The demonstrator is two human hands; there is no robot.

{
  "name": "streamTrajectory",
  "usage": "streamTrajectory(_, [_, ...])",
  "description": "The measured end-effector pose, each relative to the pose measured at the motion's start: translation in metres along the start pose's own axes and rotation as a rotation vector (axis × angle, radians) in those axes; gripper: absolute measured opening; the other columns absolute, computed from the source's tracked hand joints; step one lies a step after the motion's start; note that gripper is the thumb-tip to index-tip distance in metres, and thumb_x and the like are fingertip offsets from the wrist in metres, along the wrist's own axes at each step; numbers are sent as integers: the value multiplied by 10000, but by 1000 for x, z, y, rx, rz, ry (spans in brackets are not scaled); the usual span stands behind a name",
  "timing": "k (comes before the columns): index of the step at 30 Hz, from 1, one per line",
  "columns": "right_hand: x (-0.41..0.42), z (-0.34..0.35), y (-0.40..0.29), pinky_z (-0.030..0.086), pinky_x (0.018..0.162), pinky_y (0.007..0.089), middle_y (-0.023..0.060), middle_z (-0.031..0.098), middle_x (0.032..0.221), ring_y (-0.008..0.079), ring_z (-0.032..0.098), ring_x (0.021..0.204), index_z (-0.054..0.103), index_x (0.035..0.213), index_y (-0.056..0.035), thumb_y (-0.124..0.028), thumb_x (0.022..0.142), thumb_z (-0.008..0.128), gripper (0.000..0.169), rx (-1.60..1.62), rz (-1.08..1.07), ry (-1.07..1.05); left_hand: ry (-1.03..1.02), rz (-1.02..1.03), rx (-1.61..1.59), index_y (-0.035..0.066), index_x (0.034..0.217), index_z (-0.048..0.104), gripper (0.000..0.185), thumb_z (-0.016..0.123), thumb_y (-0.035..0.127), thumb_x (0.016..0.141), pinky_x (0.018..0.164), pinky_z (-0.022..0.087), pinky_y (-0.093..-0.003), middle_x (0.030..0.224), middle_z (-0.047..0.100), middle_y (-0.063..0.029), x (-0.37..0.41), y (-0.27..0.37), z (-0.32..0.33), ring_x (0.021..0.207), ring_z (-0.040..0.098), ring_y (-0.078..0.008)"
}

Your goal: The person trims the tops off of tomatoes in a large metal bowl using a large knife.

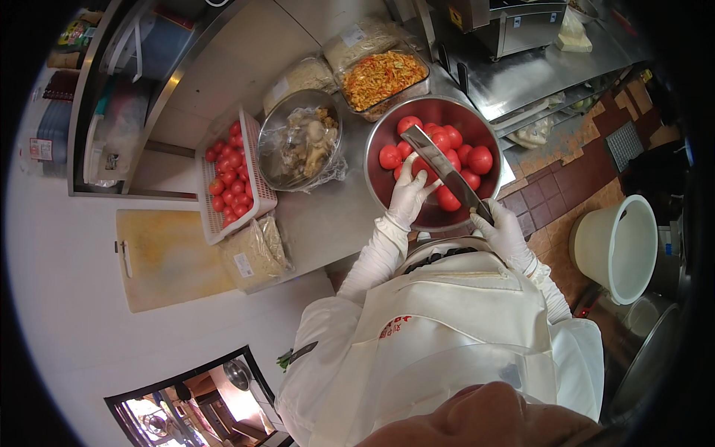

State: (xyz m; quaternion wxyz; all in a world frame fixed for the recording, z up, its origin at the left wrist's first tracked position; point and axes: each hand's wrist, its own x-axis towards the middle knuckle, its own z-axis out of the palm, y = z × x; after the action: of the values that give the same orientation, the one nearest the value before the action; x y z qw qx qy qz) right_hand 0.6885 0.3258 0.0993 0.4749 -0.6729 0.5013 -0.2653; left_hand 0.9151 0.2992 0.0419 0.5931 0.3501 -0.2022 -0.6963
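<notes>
My right hand [501, 232], in a white glove, grips the handle of a wide-bladed kitchen knife [444, 166]. The blade lies slantwise above a large round steel bowl [375, 193] of red tomatoes [480, 160]. At the bowl's near left part, my gloved left hand [410, 193] is around a tomato [423, 171] beneath the blade, which partly hides it. Whether the edge touches that tomato cannot be told.
Left of the bowl stand a film-covered bowl of pale food [301, 142], a white plastic basket [261, 190] of tomatoes, and a container of shredded orange food [382, 78]. A cutting board [173, 260] is farther left; a white bucket [611, 251] stands right.
</notes>
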Motion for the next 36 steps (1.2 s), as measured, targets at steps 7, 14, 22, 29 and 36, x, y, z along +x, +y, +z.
streamTrajectory(7, [10,3,-7,468,637,438,235,601,804,422,602,766,529,970,-4,-152,884,638,203,-159,-56,21,5,31,110,120,1470,240,561,428,-26,963,1019,466,-433,1351,413,-52,4,-5,-1,1123,492,-153])
streamTrajectory(14, [30,10,-13,477,648,449,256,603,811,436,602,807,524,966,12,-147,884,630,209,-157,-43,11,36,63,52,81,1440,306,490,460,40,977,1046,433,-468,1330,465,-43,6,-16,0,1136,523,-157])
streamTrajectory(22, [-5,-15,-16,486,657,313,125,633,775,187,621,702,588,996,4,-98,884,652,164,37,19,34,82,14,-239,85,1285,500,576,564,516,909,843,549,-356,1171,602,-85,15,16,-35,980,613,-246])
streamTrajectory(29, [5,-6,-24,502,695,331,147,652,840,254,658,769,573,1022,-3,-105,882,647,189,-12,-95,-84,54,29,-66,28,1110,577,701,337,662,933,554,521,-268,952,655,-149,25,12,-35,736,645,-236])
streamTrajectory(36, [1,-5,-26,506,702,347,160,656,864,288,666,805,566,1023,-6,-111,880,645,194,-30,-72,-90,140,89,-39,23,1092,581,663,363,632,944,580,511,-308,940,655,-147,23,10,-31,847,653,-255])
